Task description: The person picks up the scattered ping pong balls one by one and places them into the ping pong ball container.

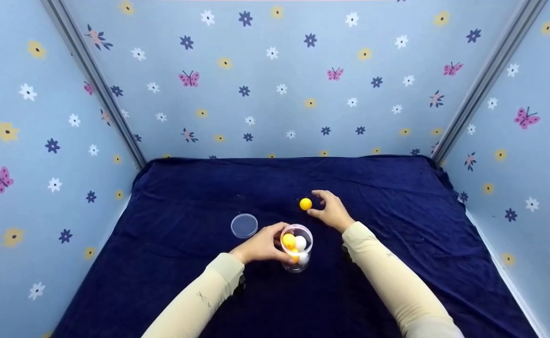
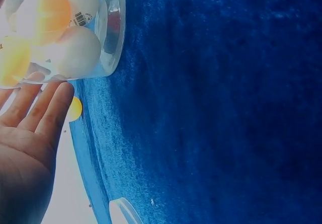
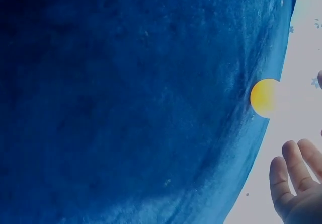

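My left hand (image 1: 263,243) grips a clear plastic jar (image 1: 296,268), its thumb and fingers curved round the side. Inside the jar sit several orange (image 1: 288,241) and white table tennis balls (image 1: 300,242), and its top is uncovered. In the left wrist view the jar (image 2: 114,32) lies against the fingers, with a barcode on one white ball (image 2: 82,5). A loose orange table tennis ball (image 1: 305,203) rests on the cloth beyond the jar. Beside it, my right hand (image 1: 332,212) has thumb and fingers spread. The right wrist view shows the ball (image 3: 264,98) apart from the right hand (image 3: 301,189).
A round clear lid (image 1: 244,226) lies flat to the left of the jar. Dark blue cloth (image 1: 186,202) with some wrinkles covers the table. Blue walls (image 1: 294,89) with flowers and butterflies enclose the back and both sides.
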Demonstrator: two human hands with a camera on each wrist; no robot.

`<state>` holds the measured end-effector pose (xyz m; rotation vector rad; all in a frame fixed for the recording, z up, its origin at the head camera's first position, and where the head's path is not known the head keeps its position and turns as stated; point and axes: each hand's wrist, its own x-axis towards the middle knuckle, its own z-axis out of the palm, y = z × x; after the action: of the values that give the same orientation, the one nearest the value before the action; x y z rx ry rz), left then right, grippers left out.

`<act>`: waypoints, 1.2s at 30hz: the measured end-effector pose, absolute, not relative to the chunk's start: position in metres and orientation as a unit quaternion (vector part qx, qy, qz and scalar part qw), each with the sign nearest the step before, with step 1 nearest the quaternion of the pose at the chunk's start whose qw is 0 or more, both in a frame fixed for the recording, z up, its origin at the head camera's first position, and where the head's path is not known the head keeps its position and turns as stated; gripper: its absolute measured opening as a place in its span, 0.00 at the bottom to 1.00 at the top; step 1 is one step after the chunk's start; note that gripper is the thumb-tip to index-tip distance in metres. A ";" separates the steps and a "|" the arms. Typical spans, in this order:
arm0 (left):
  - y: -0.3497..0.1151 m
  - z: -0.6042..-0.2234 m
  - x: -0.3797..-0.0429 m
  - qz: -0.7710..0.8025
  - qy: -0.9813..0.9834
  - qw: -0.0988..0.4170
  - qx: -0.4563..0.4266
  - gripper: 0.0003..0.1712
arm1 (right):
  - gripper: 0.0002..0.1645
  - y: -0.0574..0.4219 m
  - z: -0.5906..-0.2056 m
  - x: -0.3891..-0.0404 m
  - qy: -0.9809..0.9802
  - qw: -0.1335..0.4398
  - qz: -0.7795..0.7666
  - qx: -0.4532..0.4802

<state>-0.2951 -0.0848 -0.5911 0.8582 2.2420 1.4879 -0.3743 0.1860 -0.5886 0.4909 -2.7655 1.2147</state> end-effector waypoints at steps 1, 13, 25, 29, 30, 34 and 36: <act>-0.085 -0.591 -0.295 0.520 0.784 0.157 0.300 0.44 | 0.39 0.185 -0.590 -0.376 -0.903 0.038 0.399 0.157; -0.086 -0.590 -0.294 0.523 0.781 0.162 0.300 0.43 | 0.43 0.176 -0.607 -0.384 -0.901 0.007 0.414 0.125; -0.085 -0.588 -0.294 0.524 0.781 0.158 0.303 0.45 | 0.37 0.170 -0.622 -0.396 -0.905 0.030 0.399 0.142; -0.085 -0.588 -0.294 0.523 0.781 0.161 0.302 0.45 | 0.36 0.174 -0.649 -0.411 -0.906 0.057 0.388 0.156; -0.085 -0.588 -0.294 0.523 0.781 0.161 0.301 0.45 | 0.36 0.174 -0.656 -0.416 -0.909 0.060 0.382 0.157; -0.085 -0.590 -0.294 0.520 0.784 0.160 0.300 0.44 | 0.37 0.178 -0.682 -0.431 -0.921 0.050 0.352 0.159; -0.085 -0.590 -0.294 0.520 0.783 0.159 0.301 0.44 | 0.38 0.179 -0.689 -0.436 -0.926 0.052 0.334 0.166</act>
<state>-0.2938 -0.0850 -0.5902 0.8616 2.2387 1.4861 -0.4362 0.1792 -0.6891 0.5047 -2.8171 1.0174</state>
